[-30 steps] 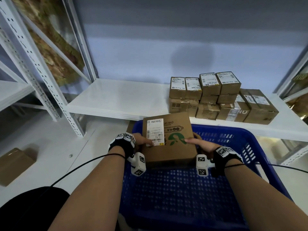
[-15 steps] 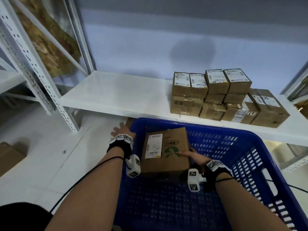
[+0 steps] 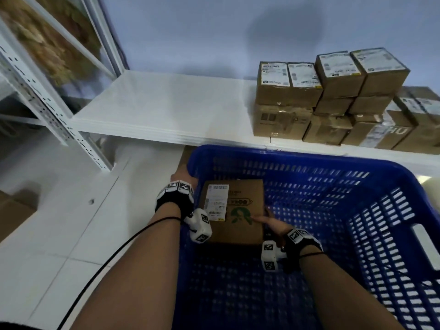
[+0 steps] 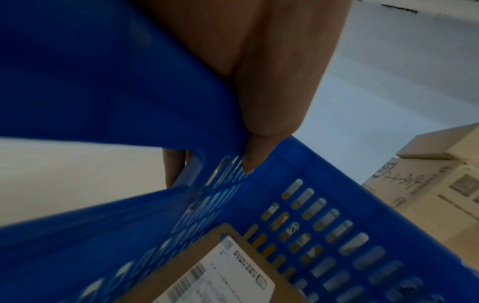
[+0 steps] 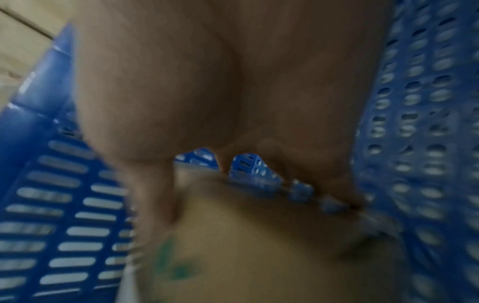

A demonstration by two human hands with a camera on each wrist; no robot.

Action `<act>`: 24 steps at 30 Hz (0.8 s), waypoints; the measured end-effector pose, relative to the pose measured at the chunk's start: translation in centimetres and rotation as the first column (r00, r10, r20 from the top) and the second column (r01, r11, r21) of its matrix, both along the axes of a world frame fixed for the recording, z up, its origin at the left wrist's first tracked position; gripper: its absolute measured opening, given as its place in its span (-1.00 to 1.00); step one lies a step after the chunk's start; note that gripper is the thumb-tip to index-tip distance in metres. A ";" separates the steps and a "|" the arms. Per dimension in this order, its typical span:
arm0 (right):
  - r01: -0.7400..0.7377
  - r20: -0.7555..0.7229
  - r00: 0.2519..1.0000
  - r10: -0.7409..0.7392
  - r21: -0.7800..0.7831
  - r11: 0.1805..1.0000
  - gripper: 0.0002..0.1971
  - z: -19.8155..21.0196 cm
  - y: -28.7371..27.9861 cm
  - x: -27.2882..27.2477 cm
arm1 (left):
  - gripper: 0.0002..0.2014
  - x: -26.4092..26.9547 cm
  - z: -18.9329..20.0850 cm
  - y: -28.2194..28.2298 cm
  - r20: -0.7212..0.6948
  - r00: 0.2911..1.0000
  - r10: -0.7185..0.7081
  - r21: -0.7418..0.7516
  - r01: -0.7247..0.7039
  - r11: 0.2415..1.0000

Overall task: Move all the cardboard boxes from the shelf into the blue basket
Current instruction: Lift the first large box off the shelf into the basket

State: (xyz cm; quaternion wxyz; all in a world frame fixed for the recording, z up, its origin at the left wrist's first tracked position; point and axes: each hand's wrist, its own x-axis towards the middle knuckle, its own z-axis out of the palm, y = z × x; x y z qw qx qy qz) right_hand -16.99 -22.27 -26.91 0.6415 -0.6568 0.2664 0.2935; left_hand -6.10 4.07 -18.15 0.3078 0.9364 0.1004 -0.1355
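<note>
A cardboard box (image 3: 234, 210) with a white label and a green logo sits low in the blue basket (image 3: 285, 154), near its far-left corner. My right hand (image 3: 271, 222) holds the box's right side, thumb on top, as the blurred right wrist view also shows with the box (image 5: 259, 246). My left hand (image 3: 183, 173) grips the basket's rim at that corner. In the left wrist view its thumb (image 4: 272, 102) lies inside the rim (image 4: 103, 92) and the fingers outside. Several cardboard boxes (image 3: 333, 103) are stacked on the white shelf (image 3: 166, 110), at its right.
A white perforated shelf upright (image 3: 47, 110) stands at the left. One more cardboard box (image 3: 12, 217) lies on the white floor at the far left. The shelf's left half is bare. Cables run from both wrists.
My left hand has let go of the box and taken the basket's rim. My right hand has brought the box down from the rim into the basket.
</note>
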 end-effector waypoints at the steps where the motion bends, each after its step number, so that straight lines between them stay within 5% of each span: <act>1: 0.001 0.009 1.000 -0.001 -0.034 0.999 -0.58 0.1 0.1 0.0 | -0.90 0.1 -0.1 0.0 0.007 1.000 0.003 -0.006 -0.003 1.000; 8: -0.174 -0.113 0.984 0.141 -0.384 0.907 -0.59 -1.1 1.6 2.2 | -0.70 -0.3 0.5 -0.6 -0.001 0.999 0.035 -0.015 -0.035 0.999; 12: -0.238 -0.130 0.971 0.201 -0.434 0.869 -0.55 -0.3 2.1 3.1 | -0.67 -0.9 1.5 -0.8 -0.018 0.998 0.054 -0.027 -0.055 0.998; 14: -0.326 -0.175 0.945 0.275 -0.468 0.822 -0.33 -1.1 2.0 3.9 | -0.67 -1.1 1.9 -0.9 -0.038 0.998 0.055 -0.040 -0.057 0.998; 16: -0.328 -0.120 0.943 0.311 -0.506 0.798 -0.41 -3.9 0.9 6.2 | -0.64 -1.0 1.9 -0.7 -0.051 0.997 0.053 -0.055 -0.055 0.997; 20: -0.265 -0.017 0.951 0.309 -0.558 0.786 -0.47 6.6 2.6 6.5 | -0.45 1.2 -1.3 0.2 -0.100 0.994 0.037 -0.041 -0.041 0.998; 24: -0.081 0.021 0.990 0.137 -0.712 0.697 -0.31 14.1 2.3 8.9 | -0.47 -2.3 5.0 -1.1 -0.221 0.968 -0.116 0.210 0.164 0.964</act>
